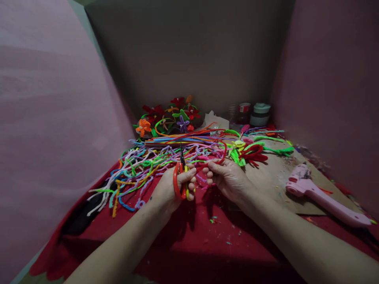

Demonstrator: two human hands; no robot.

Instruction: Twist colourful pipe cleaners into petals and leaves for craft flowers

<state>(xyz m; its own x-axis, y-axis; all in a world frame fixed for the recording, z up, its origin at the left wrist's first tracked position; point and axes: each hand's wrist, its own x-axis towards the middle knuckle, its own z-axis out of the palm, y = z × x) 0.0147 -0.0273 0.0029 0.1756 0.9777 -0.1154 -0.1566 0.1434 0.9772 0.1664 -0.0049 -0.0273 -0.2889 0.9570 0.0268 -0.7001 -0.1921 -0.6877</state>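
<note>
My left hand [174,187] is closed around red-handled scissors [180,177], whose dark blades point up and away over the pile. My right hand [226,177] pinches the end of a red pipe cleaner [220,156] that loops up and back toward the scissors. Both hands hover just above a red cloth [192,236]. Right behind them lies a tangled heap of coloured pipe cleaners [142,163], in purple, green, white, blue and orange.
Finished pipe-cleaner flowers [174,116] stand at the back. A pink glue gun [319,195] lies on brown cardboard [275,177] at the right. Small jars [254,113] sit by the back wall. Green and red pipe-cleaner shapes [251,152] lie right of centre. Pink walls close in both sides.
</note>
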